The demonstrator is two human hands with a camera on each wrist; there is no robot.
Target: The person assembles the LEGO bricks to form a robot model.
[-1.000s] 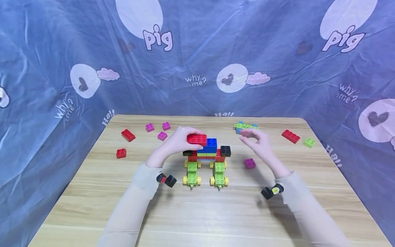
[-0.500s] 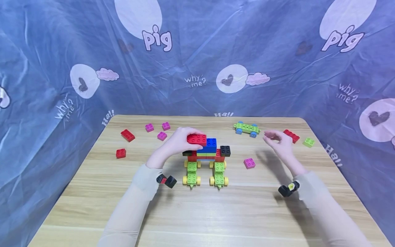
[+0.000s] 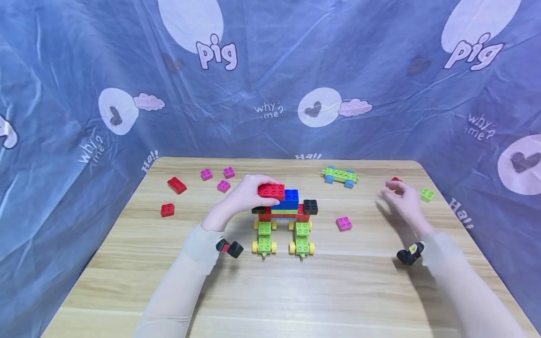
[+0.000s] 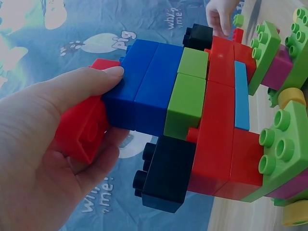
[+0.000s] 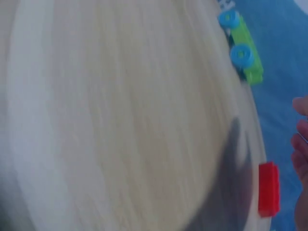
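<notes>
My left hand [image 3: 245, 195] grips a red eight-stud brick [image 3: 271, 190] at the top left of a built block model. In the left wrist view the thumb lies along the blue bricks [image 4: 149, 86] and the fingers bend round the red brick. Below come lime, red and black bricks, standing on two lime wheeled bases [image 3: 264, 241] with yellow wheels. My right hand [image 3: 405, 204] hovers at the right, fingers loosely bent and holding nothing. Close by lies another long red brick [image 5: 268, 189], partly hidden by that hand in the head view.
A lime car base with blue wheels [image 3: 340, 176] stands at the back. A lime brick [image 3: 427, 195] lies far right, a pink brick [image 3: 344, 224] right of the model. Several pink bricks [image 3: 223, 186] and two red ones [image 3: 167, 210] lie left. A blue printed sheet [image 3: 236, 131] surrounds the table.
My right hand has moved right, from beside the model past the lime car base to the red brick at the far right. The left hand keeps its grip on the model.
</notes>
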